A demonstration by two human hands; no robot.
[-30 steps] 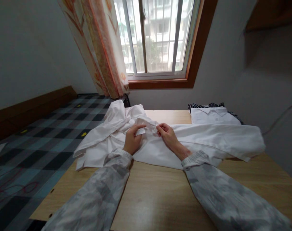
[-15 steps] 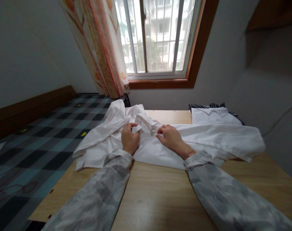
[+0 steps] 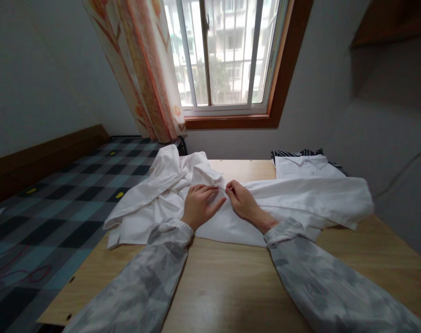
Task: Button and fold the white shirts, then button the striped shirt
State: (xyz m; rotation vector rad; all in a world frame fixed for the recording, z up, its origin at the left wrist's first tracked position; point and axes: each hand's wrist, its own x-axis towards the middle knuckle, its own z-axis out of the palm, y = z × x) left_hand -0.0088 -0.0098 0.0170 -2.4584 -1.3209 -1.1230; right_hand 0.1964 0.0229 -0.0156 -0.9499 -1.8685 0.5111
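Observation:
A white shirt (image 3: 227, 226) lies spread and partly rumpled across the wooden table, one sleeve stretching out to the right. Its bunched part is at the left, near the bed. Over the middle of the shirt, my left hand (image 3: 202, 204) has its fingers stretched and its thumb apart, with nothing held in it. Close beside it, my right hand (image 3: 244, 201) pinches the edge of the shirt between thumb and fingertips. The small bit of cloth at those fingertips is partly hidden.
Behind the shirt's sleeve, a folded white shirt (image 3: 302, 167) rests on dark striped cloth (image 3: 286, 153). A bed with a checked sheet (image 3: 75, 203) adjoins the wooden table (image 3: 217, 286) on the left. A window (image 3: 227, 55) and a curtain (image 3: 148, 69) are beyond.
My left hand has let go of the white cloth it pinched, spread its fingers and moved right toward my right hand. My right hand stays at nearly the same place.

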